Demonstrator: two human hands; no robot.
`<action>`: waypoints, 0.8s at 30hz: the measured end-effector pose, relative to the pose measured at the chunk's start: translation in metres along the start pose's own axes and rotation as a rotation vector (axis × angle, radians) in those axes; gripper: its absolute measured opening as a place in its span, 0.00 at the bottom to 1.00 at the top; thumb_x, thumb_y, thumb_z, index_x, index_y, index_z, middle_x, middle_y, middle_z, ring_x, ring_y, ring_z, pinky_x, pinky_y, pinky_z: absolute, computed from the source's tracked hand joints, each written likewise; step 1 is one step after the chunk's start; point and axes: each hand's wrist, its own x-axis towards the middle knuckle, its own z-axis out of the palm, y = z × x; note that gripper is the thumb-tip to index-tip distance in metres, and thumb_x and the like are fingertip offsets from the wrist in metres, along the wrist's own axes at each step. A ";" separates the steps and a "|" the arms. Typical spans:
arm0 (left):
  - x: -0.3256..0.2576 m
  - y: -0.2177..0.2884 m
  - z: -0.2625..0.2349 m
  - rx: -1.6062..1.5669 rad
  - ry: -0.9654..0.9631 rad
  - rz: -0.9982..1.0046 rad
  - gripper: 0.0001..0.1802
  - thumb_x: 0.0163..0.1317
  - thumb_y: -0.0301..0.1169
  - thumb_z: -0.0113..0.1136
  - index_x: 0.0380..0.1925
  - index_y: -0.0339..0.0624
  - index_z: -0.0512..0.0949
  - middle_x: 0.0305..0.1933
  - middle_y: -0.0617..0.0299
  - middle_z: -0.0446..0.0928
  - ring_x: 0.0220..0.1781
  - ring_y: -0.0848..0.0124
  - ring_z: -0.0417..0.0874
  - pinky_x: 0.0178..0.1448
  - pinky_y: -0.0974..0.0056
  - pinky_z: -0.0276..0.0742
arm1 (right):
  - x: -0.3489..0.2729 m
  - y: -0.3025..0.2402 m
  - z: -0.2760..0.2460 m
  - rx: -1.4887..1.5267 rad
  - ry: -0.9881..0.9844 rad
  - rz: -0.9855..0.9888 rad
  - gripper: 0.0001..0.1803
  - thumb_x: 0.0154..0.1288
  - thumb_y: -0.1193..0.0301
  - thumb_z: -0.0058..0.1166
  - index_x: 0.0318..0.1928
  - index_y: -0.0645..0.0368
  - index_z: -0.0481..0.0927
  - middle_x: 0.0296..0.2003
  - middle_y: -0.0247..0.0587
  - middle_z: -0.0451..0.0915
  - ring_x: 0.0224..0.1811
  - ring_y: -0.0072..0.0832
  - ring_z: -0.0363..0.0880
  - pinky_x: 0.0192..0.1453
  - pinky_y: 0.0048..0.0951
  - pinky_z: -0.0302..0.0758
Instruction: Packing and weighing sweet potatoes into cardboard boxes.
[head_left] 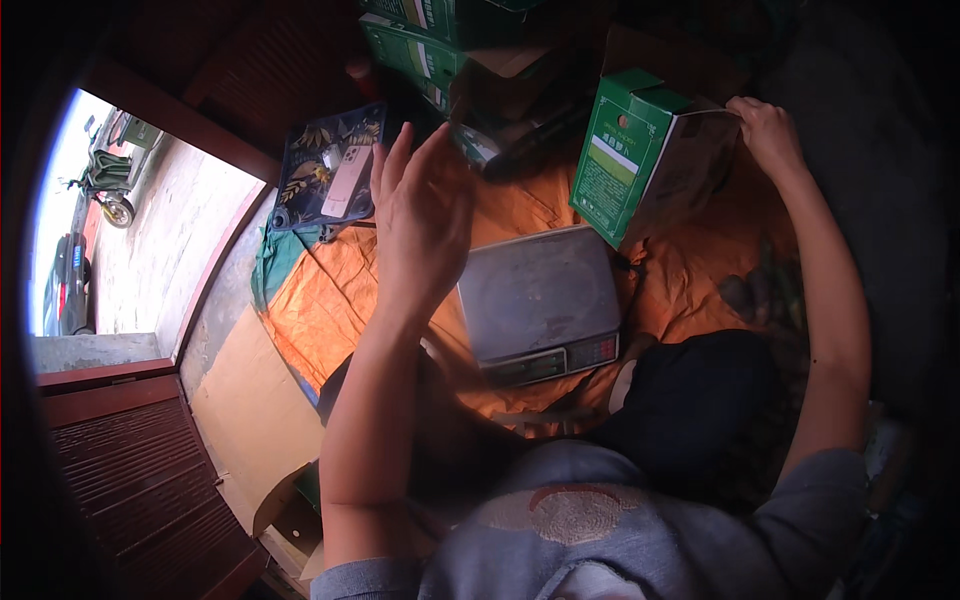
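An open green cardboard box point(618, 165) is tipped at an angle behind the weighing scale, its plain brown side toward the right. My right hand point(770, 138) pinches the upper right edge of this box. Raised in the air to the left of the scale, my left hand point(422, 215) holds nothing, and its fingers are stretched out and apart. The scale point(540, 290) has a bare grey metal platform and a keypad on its near side. It stands between my legs, on an orange sheet point(325, 290).
More green boxes point(412, 55) are stacked at the back. A small dark patterned table point(300, 190) at the left carries a pink phone point(347, 182). Flattened cardboard point(250, 410) lies at my left, near a doorway. Dark roundish objects point(750, 295), hard to make out, lie at the right.
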 end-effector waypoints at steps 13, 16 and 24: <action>-0.016 -0.012 0.003 -0.256 -0.160 0.134 0.37 0.70 0.52 0.60 0.73 0.47 0.65 0.75 0.45 0.64 0.81 0.49 0.55 0.80 0.49 0.54 | -0.082 -0.214 -0.123 -0.150 0.016 -0.465 0.03 0.53 0.73 0.59 0.25 0.52 0.79 0.20 0.32 0.80 0.24 0.25 0.85 0.31 0.30 0.74; -0.013 -0.040 -0.016 -0.256 -0.151 0.015 0.38 0.70 0.52 0.60 0.73 0.45 0.64 0.74 0.44 0.65 0.79 0.51 0.60 0.78 0.51 0.58 | -0.095 -0.265 -0.131 -0.048 -0.001 -0.520 0.03 0.54 0.71 0.58 0.25 0.52 0.80 0.20 0.30 0.80 0.22 0.23 0.83 0.32 0.30 0.72; -0.029 -0.063 -0.023 -0.213 -0.232 -0.008 0.39 0.64 0.42 0.70 0.72 0.45 0.66 0.71 0.45 0.70 0.74 0.56 0.70 0.74 0.53 0.67 | -0.138 -0.390 -0.094 0.427 0.178 -0.565 0.06 0.57 0.70 0.58 0.23 0.53 0.82 0.19 0.28 0.73 0.21 0.21 0.76 0.36 0.35 0.70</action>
